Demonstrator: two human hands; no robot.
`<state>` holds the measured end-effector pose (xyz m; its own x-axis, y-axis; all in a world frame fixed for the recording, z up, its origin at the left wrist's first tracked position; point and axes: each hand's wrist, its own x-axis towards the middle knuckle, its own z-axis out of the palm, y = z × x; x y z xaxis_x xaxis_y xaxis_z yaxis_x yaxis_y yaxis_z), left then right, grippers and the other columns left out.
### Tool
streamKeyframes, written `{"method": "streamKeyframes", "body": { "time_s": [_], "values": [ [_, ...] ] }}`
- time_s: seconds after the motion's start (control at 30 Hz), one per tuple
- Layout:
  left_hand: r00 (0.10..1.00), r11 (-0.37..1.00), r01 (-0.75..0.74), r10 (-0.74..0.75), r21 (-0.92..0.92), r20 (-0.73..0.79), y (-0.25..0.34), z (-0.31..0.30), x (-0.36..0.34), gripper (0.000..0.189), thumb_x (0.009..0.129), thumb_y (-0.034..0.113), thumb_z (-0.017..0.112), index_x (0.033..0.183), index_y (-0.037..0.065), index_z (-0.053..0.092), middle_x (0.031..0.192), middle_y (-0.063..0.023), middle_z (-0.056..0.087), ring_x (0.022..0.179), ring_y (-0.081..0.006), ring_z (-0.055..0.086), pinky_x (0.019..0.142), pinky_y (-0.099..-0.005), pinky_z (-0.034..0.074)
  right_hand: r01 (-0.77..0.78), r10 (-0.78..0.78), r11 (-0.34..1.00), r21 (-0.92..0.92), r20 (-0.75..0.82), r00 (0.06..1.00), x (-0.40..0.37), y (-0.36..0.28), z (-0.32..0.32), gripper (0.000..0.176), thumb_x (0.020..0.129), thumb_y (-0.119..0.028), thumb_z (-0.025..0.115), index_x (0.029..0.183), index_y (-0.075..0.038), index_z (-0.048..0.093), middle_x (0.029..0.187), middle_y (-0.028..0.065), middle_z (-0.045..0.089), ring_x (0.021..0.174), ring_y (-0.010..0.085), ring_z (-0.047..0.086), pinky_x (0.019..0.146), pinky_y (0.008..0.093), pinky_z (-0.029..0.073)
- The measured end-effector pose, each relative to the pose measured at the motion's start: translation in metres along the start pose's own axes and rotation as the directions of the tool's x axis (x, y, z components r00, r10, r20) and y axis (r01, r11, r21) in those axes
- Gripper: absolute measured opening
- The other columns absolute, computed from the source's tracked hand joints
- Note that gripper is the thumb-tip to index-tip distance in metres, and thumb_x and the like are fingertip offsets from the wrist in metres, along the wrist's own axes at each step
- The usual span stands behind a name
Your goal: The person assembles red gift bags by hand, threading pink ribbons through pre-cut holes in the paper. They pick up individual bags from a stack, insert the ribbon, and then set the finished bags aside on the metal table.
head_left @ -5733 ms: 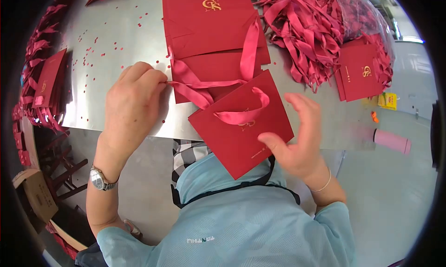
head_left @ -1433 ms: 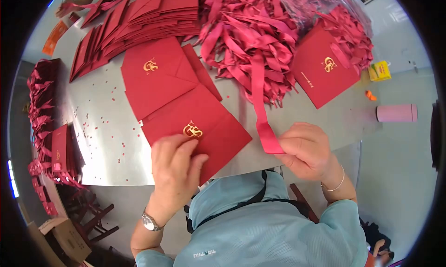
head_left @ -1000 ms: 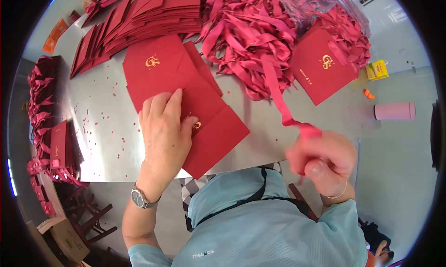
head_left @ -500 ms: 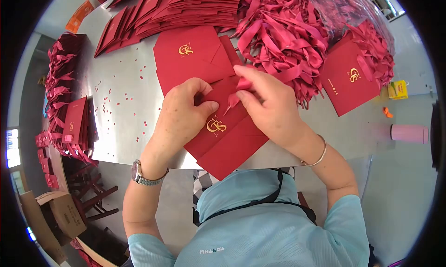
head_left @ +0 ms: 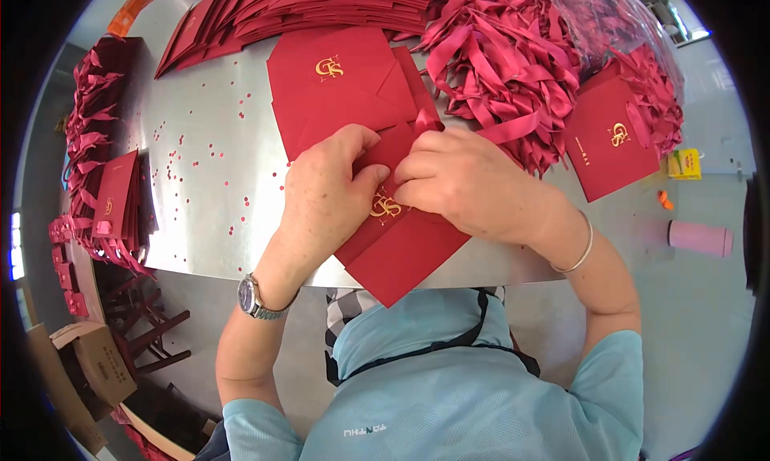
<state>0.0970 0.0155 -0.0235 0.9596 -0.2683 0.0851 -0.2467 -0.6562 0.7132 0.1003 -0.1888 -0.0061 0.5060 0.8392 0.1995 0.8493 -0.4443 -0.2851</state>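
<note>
A flat red paper bag (head_left: 401, 256) with a gold monogram lies at the table's front edge, turned at an angle. My left hand (head_left: 329, 192) grips its left side, thumb on top and fingers curled at the edge. Over the upper right part of this bag, my right hand (head_left: 473, 180) is closed, fingers bent down close to my left thumb. A loop of red ribbon (head_left: 427, 122) stands up just beyond the right fingers; their tips and the ribbon's end are hidden. Beneath and behind lies another flat red bag (head_left: 341, 80) with the same monogram.
A heap of red ribbons (head_left: 497, 68) lies beyond my right hand. Stacked red bags (head_left: 345, 12) line the back; ribboned bags (head_left: 112, 192) stand at the left. At right are another red bag (head_left: 605, 140) and a pink cylinder (head_left: 700, 239). Red paper dots dot the metal table (head_left: 188, 220).
My right hand has turned over and come down onto the bag, its fingers now nearer my left thumb. The ribbon's tip, visible between its fingers before, is now covered.
</note>
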Motion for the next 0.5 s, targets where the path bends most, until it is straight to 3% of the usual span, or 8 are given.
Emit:
{"method": "streamKeyframes", "body": {
  "time_s": [0.1,0.17,0.23,0.37,0.43,0.47,0.5],
  "values": [
    [1.0,1.0,0.002,-0.002,0.005,-0.004,-0.002,0.002,-0.001,0.026,0.078,0.01,0.073,0.102,0.002,0.064,0.09,-0.0153,0.069,0.085,-0.0339,0.067,0.073,-0.0419,0.052,0.066,-0.055,0.989,-0.133,0.084,0.995,0.006,-0.001,0.0,0.003,0.074,-0.013,0.06,0.076,-0.011,0.06,0.076,0.0014,0.053,0.079,0.0174,0.055,0.077,0.034,0.046],
    [1.0,1.0,-0.002,0.002,0.003,-0.006,-0.005,0.002,-0.001,0.026,0.078,0.01,0.073,0.101,0.003,0.065,0.09,-0.0148,0.069,0.084,-0.0334,0.067,0.072,-0.0412,0.052,0.117,-0.108,0.975,-0.188,0.059,0.992,0.005,-0.001,0.005,0.004,0.074,-0.014,0.06,0.075,-0.011,0.057,0.075,0.0012,0.05,0.077,0.017,0.055,0.075,0.0334,0.045],
    [0.999,0.989,0.04,-0.036,-0.139,0.028,-0.009,0.0,0.0,0.027,0.078,0.009,0.073,0.102,0.002,0.065,0.089,-0.0145,0.069,0.083,-0.0321,0.067,0.072,-0.0391,0.052,0.165,-0.16,0.956,-0.244,0.038,0.986,0.003,-0.002,0.007,0.006,0.074,-0.015,0.06,0.074,-0.012,0.054,0.074,0.0011,0.047,0.075,0.0167,0.054,0.072,0.0328,0.044],
    [0.991,0.96,0.121,-0.102,-0.254,0.084,-0.007,-0.006,0.002,0.028,0.078,0.007,0.072,0.104,0.0,0.066,0.089,-0.0153,0.069,0.082,-0.0303,0.068,0.072,-0.0373,0.052,0.023,-0.027,0.963,-0.268,-0.01,1.0,-0.003,-0.01,0.008,0.006,0.076,-0.014,0.059,0.076,-0.012,0.054,0.075,0.0023,0.048,0.073,0.0181,0.055,0.069,0.0338,0.045],
    [0.992,0.964,0.095,-0.071,-0.248,0.102,-0.008,-0.006,0.002,0.03,0.081,-0.002,0.07,0.109,-0.003,0.063,0.087,-0.0056,0.067,0.08,-0.0117,0.061,0.073,-0.0268,0.051,-0.035,0.021,0.954,-0.297,-0.048,0.999,-0.007,-0.01,0.009,0.005,0.076,-0.013,0.059,0.077,-0.012,0.054,0.077,0.0031,0.05,0.073,0.0184,0.056,0.068,0.0344,0.045],
    [0.992,0.964,0.095,-0.071,-0.248,0.104,-0.008,-0.007,0.002,0.03,0.081,-0.002,0.07,0.109,-0.003,0.063,0.087,-0.0056,0.067,0.08,-0.0117,0.061,0.073,-0.0268,0.051,-0.121,0.092,0.954,-0.273,-0.118,0.989,-0.01,-0.008,0.009,0.006,0.076,-0.011,0.06,0.08,-0.011,0.056,0.079,0.0045,0.053,0.075,0.02,0.057,0.068,0.0353,0.046],
    [0.991,0.961,0.105,-0.079,-0.257,0.107,-0.007,-0.008,0.002,0.03,0.079,0.001,0.071,0.108,-0.002,0.064,0.088,-0.0111,0.068,0.081,-0.02,0.064,0.074,-0.031,0.052,-0.206,0.163,0.948,-0.244,-0.186,0.969,-0.012,-0.006,0.009,0.008,0.077,-0.01,0.061,0.084,-0.01,0.058,0.082,0.006,0.057,0.077,0.0216,0.058,0.068,0.0362,0.047]
  ]
}}
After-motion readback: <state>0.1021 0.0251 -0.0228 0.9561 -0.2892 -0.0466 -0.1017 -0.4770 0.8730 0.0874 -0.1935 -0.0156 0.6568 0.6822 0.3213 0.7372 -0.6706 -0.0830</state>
